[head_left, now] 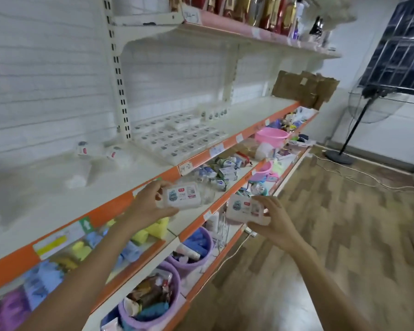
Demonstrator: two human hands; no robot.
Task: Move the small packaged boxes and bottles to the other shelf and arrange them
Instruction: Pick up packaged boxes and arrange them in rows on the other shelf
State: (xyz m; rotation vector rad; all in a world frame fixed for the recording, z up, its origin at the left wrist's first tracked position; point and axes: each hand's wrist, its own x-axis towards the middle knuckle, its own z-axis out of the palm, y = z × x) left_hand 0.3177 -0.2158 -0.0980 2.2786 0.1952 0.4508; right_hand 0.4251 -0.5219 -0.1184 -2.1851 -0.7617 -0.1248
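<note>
My left hand (151, 204) grips a small white packaged box (181, 193) in front of the orange edge of the white shelf (153, 173). My right hand (275, 220) holds a second, pinkish box (245, 207) lower and to the right, off the shelf front. On the white shelf lies a flat grid of several matching boxes (179, 138). A row of small white bottles (214, 114) stands behind the grid. Two small white bottles with red labels (96, 150) stand further left on the same shelf.
Lower shelves hold yellow and blue sponges (144, 232), purple baskets (153, 302), loose packets (222, 170) and a pink basin (271, 137). Red and gold packages (261, 10) fill the top shelf. Cardboard (304, 89) sits at the shelf's far end. A floor fan (359, 115) stands on wood flooring.
</note>
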